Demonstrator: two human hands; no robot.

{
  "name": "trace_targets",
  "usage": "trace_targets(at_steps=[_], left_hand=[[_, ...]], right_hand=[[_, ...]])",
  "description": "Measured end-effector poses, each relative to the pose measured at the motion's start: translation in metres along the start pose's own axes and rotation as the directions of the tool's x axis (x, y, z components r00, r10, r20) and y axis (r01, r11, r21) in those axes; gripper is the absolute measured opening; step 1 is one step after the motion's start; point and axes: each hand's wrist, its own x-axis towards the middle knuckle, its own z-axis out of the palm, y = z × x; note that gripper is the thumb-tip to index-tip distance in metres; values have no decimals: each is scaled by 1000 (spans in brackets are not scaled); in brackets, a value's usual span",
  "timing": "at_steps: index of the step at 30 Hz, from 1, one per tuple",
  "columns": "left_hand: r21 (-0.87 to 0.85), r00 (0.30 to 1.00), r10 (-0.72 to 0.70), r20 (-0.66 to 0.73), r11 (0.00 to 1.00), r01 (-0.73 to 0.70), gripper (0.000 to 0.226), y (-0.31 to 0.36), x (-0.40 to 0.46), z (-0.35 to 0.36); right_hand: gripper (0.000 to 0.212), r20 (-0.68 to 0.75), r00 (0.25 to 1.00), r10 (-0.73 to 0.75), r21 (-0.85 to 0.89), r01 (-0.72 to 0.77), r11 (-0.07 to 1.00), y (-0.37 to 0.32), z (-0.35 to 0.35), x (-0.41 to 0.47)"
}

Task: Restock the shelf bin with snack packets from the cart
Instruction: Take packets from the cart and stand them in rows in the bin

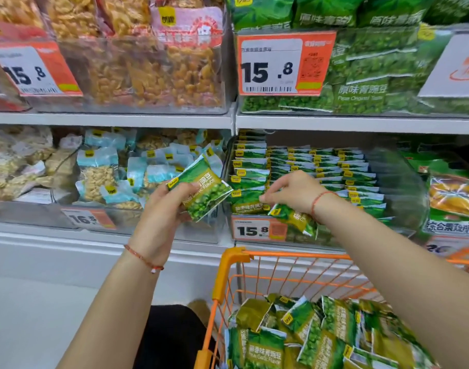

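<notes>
At the bin: we stand before the shelf bin (403, 182), our landmark, with rows of green packets already filed upright inside it.
Left hand: our left hand (161, 217) is curled round one green pea packet (201, 191), thumb on its face, held up just left of the bin's front corner.
Right hand: our right hand (294, 193) pinches a second packet (294, 221) by its top edge with fingertips closed; the packet hangs over the bin's front wall, beside the 15.8 tag (257, 230).
Cart: the orange cart (228, 265) sits directly below the bin, with a loose heap of the same packets (321, 336) in it.
Done so far: we judge the bin well on its way, since the back and left rows look packed tight.
Left to do: both held packets are not yet in the bin, and the cart's heap is large, so much restocking remains, if the bin will take it.
Room in the bin: the free space seems to be at the front right; how deep it goes we cannot tell.
Left of the bin: a bin of pale blue nut packs (108, 169) sits right against it.
Right of the bin: another bin holds mixed-fruit bags (454, 195).
Above the bin: a shelf board (361, 123) carries larger green pea bags (366, 75).
In the way: we judge the shelf board overhead and the bin's tall front wall leave a narrow gap to reach through.
</notes>
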Motion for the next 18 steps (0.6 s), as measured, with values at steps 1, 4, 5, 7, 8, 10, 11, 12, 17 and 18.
trace_targets(at_steps=[1,4,5,7,8,10,11,12,17,18], left_hand=[[1,1000,3,-8,1000,-3,43,-1,3,-1],[39,999,44,2,998,-44,35,-6,11,-3],[71,998,68,11,995,-69,39,-8,12,-4],[118,992,121,27,985,-123,38,-10,14,-3],[131,990,139,32,981,-142,32,-11,14,-2],[162,983,175,56,970,-182,25,-11,15,0],[178,978,192,83,963,-205,27,-11,17,1],[196,971,209,119,953,-229,30,-11,19,3],[446,898,281,338,793,-416,36,-6,34,19],[488,885,293,362,750,-447,36,-5,37,21]], right_hand=[[32,0,1000,1,-24,-1,1000,-2,2,4],[25,-20,1000,-8,-32,8,999,-4,10,15],[21,-30,999,-13,-34,12,999,-4,13,17],[22,-55,998,-38,-44,35,998,-1,16,22],[24,-75,996,-53,-45,50,998,1,17,24],[25,-122,991,-60,3,61,998,6,19,28],[24,-145,988,-55,49,63,997,8,19,30],[22,-161,986,-51,91,67,994,10,19,32],[20,-121,990,-72,186,94,978,10,10,37],[21,-110,992,-66,206,88,975,11,9,38]])
